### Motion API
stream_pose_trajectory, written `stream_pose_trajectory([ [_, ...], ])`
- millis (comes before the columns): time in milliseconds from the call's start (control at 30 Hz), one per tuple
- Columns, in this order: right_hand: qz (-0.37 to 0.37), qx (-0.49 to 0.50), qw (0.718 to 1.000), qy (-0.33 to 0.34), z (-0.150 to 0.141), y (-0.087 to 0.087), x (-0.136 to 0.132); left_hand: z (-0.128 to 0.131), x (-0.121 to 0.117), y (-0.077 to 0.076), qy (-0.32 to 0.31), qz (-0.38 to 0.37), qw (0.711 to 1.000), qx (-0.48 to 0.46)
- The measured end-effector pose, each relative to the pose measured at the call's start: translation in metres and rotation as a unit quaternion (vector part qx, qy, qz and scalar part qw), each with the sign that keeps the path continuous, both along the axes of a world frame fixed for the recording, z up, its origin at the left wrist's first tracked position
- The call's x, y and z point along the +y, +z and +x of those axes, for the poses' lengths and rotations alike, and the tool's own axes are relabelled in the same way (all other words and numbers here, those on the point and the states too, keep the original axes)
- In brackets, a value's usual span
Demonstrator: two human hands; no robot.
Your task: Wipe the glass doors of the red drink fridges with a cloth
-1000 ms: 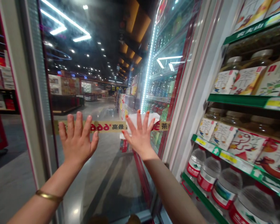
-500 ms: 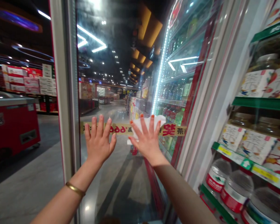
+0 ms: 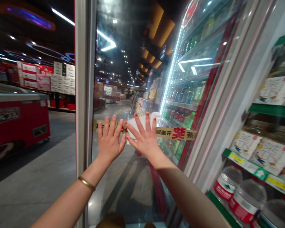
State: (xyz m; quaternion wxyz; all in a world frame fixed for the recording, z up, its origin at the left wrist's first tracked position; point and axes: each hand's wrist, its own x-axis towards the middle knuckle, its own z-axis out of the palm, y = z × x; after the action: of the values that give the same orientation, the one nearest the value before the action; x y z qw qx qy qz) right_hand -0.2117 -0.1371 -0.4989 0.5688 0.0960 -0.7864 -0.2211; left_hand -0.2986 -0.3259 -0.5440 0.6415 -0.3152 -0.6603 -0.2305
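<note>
An open glass fridge door (image 3: 114, 63) stands in front of me, with a yellow strip of printed tape (image 3: 178, 133) across it. My left hand (image 3: 110, 141) lies flat on the glass with its fingers spread, a gold bangle (image 3: 86, 183) on its wrist. My right hand (image 3: 143, 137) presses a white cloth (image 3: 138, 122) flat against the glass, fingers stretched out over it. The two hands sit side by side, nearly touching.
On the right, fridge shelves (image 3: 258, 164) hold tea bottles (image 3: 274, 152) and water bottles (image 3: 245, 199). Further glass-door coolers (image 3: 190, 85) run along the aisle. A red chest freezer (image 3: 16, 117) stands at left on the grey shop floor (image 3: 26, 183).
My right hand with the cloth has slid left across the glass toward my left hand. The door edge and both hands have shifted right in view as my head turned left.
</note>
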Motion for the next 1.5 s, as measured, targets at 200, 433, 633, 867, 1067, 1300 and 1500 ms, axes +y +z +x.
stream_pose_trajectory([
  [200, -0.126, 0.062, 0.989, -0.052, 0.029, 0.013, 0.062, -0.002, -0.013, -0.036, 0.018, -0.036, 0.999, 0.007],
  [433, -0.067, -0.016, 0.998, 0.009, -0.011, 0.042, -0.021, -0.009, -0.017, -0.046, -0.013, -0.017, 1.000, 0.021],
  [633, 0.020, -0.067, 0.997, 0.027, -0.001, 0.012, -0.004, -0.010, -0.027, -0.071, -0.020, 0.019, 1.000, 0.011],
  [867, -0.038, -0.062, 0.997, 0.023, -0.026, 0.076, -0.058, -0.009, -0.027, -0.089, -0.008, 0.025, 1.000, 0.005],
  [1067, 0.058, -0.099, 0.993, 0.013, -0.010, 0.046, -0.028, -0.009, -0.029, -0.102, -0.016, 0.026, 1.000, -0.002],
  [1300, -0.072, 0.011, 0.997, 0.016, -0.047, 0.062, -0.078, -0.012, -0.027, -0.105, -0.018, 0.034, 0.999, 0.010],
  [1500, 0.115, -0.074, 0.986, 0.093, -0.046, 0.023, -0.069, -0.013, -0.028, -0.106, -0.022, 0.030, 0.999, 0.023],
])
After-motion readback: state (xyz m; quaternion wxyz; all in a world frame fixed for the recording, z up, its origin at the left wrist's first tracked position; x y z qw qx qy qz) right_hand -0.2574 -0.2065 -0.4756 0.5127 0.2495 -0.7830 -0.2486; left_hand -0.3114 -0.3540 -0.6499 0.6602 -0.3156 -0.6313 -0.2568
